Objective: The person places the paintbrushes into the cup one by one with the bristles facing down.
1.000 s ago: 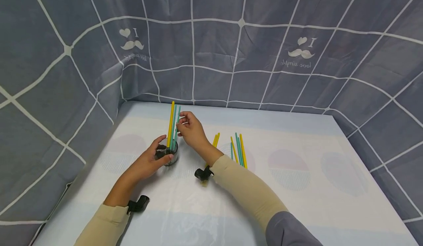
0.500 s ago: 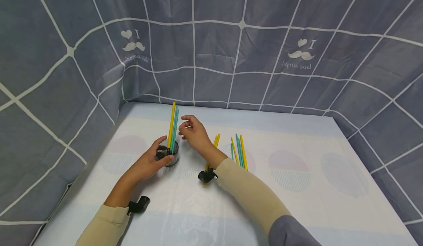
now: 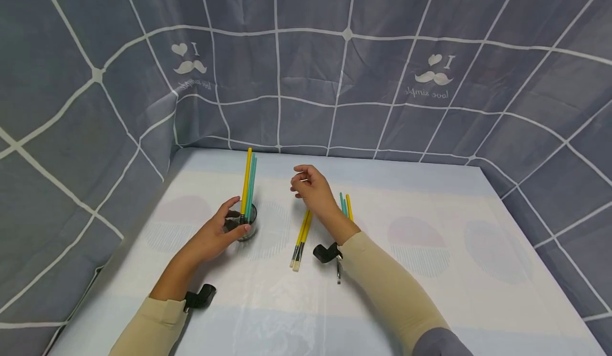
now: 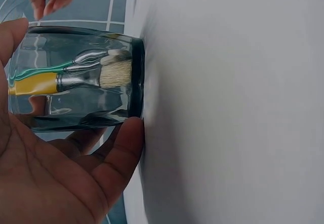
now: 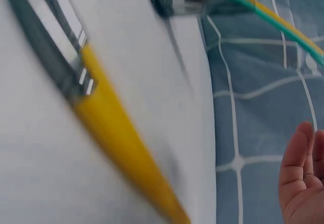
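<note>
The left hand point(image 3: 217, 234) grips a clear glass point(image 4: 91, 105), fingers and thumb curled around its wall; the glass is upright on the left part of the bench point(image 3: 268, 303). One yellow brush point(image 3: 246, 180) and two green brushes point(image 3: 252, 183) stand inside it, bristles down, handles projecting above the rim. The right hand point(image 3: 313, 188) is above the bench, to the right of the glass and apart from it, fingers loosely bent and holding nothing. Two yellow-handled brushes point(image 3: 305, 234) lie side by side beneath it, bristle ends toward the person. Further right, green handles point(image 3: 343, 204) and a yellow handle point(image 3: 349, 206) show beyond the right forearm, which partly covers them. A black wrist camera point(image 3: 326, 253) is fitted at the right cuff. A grey curtain point(image 3: 311, 64) with white grid lines encloses the bench.
</note>
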Demonstrator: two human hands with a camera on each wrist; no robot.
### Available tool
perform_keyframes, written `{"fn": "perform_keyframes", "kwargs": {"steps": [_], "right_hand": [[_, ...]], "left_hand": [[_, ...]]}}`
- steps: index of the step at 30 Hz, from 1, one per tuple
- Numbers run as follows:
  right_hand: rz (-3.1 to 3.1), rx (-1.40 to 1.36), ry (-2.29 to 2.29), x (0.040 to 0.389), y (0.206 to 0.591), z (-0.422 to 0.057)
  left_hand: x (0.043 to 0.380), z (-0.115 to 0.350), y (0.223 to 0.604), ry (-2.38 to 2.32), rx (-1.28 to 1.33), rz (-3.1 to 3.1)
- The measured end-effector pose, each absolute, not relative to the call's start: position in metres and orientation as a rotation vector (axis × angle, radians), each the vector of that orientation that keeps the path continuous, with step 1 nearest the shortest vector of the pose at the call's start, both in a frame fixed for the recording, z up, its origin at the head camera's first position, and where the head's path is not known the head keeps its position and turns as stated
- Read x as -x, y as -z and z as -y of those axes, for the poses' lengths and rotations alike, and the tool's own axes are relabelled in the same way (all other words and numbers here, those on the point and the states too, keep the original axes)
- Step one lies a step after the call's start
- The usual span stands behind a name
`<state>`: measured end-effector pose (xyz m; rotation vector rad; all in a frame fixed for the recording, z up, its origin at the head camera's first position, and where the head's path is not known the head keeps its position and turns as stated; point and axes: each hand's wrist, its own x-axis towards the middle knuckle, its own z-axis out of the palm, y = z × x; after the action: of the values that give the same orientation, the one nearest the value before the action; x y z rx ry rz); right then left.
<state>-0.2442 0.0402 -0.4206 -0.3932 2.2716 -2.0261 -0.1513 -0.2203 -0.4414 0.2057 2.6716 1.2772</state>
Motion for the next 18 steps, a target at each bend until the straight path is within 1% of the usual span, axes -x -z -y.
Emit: {"fn": "perform_keyframes", "kwargs": {"steps": [9,18], "right_hand": [[-2.306,0.305,2.033,0.246,0.430,-0.088],[-2.416,0.221,1.883,0.245,0.436,-0.129]], "left_hand": [[0.150,0.221,0.440,-1.277,-0.214,-2.680],[0.151,0.221,0.442,-1.289,-0.221,-2.673]]}}
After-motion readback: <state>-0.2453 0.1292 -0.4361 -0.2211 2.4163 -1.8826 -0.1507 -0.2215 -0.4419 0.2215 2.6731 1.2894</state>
